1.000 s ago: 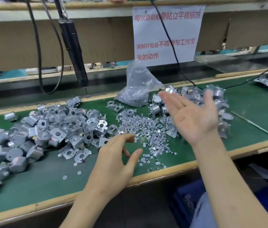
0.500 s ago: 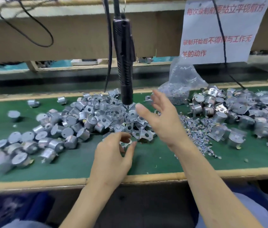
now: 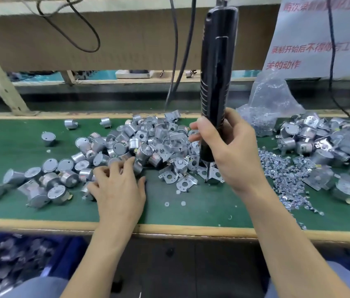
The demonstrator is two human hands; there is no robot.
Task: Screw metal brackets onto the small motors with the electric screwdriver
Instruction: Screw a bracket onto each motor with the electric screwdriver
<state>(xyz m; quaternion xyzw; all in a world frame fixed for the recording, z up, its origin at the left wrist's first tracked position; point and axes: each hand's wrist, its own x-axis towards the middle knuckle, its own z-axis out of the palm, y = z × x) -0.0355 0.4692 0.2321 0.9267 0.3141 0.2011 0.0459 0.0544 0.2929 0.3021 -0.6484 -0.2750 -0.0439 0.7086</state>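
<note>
My right hand (image 3: 227, 145) grips the lower barrel of the black electric screwdriver (image 3: 217, 67), which hangs upright over the bench; its bit points down among loose metal brackets (image 3: 186, 182). A heap of small silver motors (image 3: 124, 145) lies left of centre on the green mat. My left hand (image 3: 118, 188) rests palm down at the near edge of that heap, fingers bent and touching motors; I cannot make out anything held in it. A spread of small screws (image 3: 286, 179) lies to the right of my right wrist.
A second heap of motors with brackets (image 3: 324, 145) sits at the right. A clear plastic bag of screws (image 3: 268, 104) stands behind it. Cables hang from above. The bench's wooden front edge (image 3: 191, 230) runs across; a blue bin (image 3: 2, 265) with parts sits below left.
My right hand went from open in front of the screwdriver to gripping its barrel. My left hand moved left onto the motor heap. The view closed in on the bench.
</note>
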